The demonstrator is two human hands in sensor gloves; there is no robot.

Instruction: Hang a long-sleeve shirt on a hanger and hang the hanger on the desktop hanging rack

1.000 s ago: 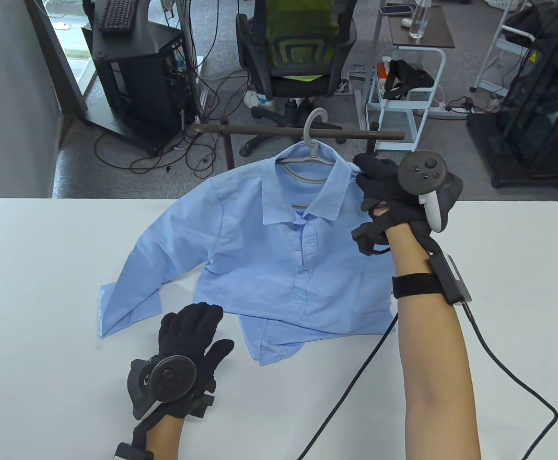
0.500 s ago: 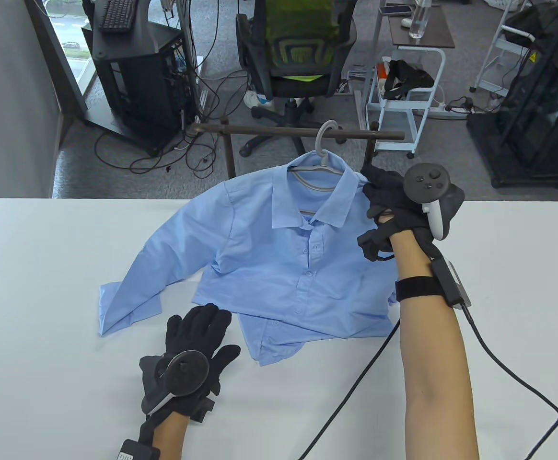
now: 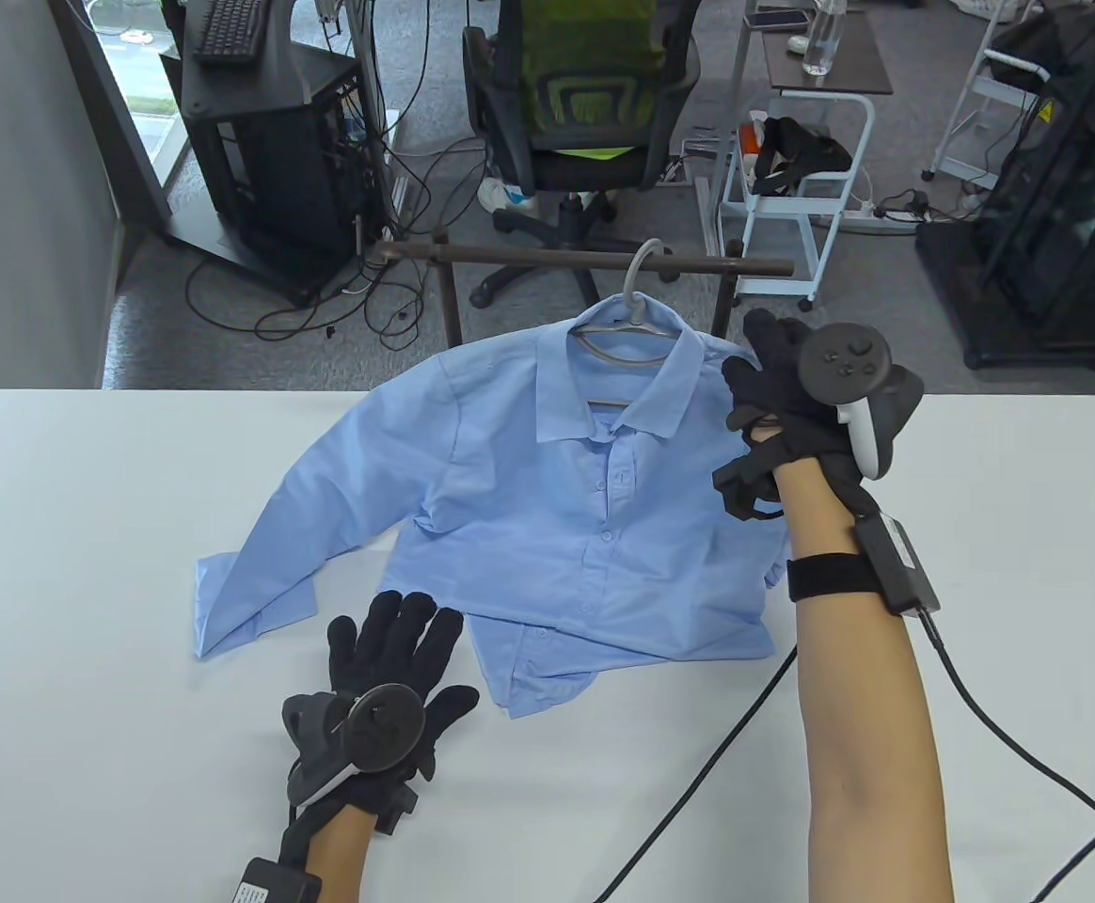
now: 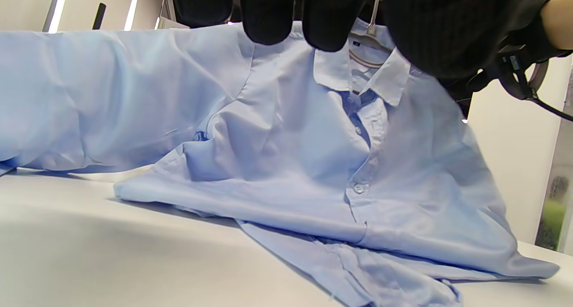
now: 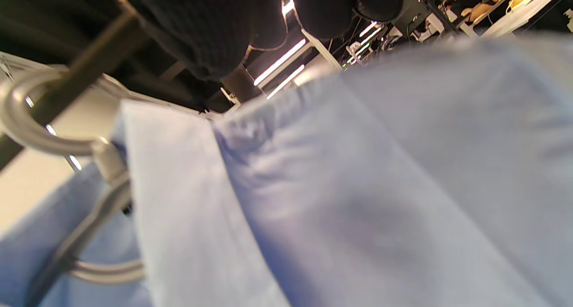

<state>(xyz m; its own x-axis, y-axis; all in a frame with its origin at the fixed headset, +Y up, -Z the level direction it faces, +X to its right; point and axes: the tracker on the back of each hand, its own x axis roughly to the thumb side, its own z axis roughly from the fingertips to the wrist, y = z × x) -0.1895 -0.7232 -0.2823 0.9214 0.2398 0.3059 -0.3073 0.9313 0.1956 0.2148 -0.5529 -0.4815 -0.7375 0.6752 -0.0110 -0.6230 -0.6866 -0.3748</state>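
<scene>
A light blue long-sleeve shirt point(image 3: 547, 508) lies buttoned on the white table point(image 3: 87, 564), its collar end lifted past the far edge. It is threaded on a grey hanger point(image 3: 618, 353). The hanger's hook point(image 3: 643, 263) curls over the dark rack bar point(image 3: 510, 254); the right wrist view shows the hook point(image 5: 27, 128) ringing the bar point(image 5: 103, 43). My right hand point(image 3: 754, 353) is just off the shirt's right shoulder, fingers extended and holding nothing. My left hand point(image 3: 397, 630) lies flat with spread fingers on the table by the shirt's lower hem.
The rack's dark post point(image 3: 449, 301) stands behind the table's far edge. A black cable point(image 3: 698, 781) trails from my right wrist across the table. On the floor beyond are an office chair point(image 3: 585, 94) and a white cart point(image 3: 801, 179).
The hanger with the shirt moved right and away, and its hook went over the bar. My right hand let go of the shoulder and shifted right. My left hand slid toward the hem.
</scene>
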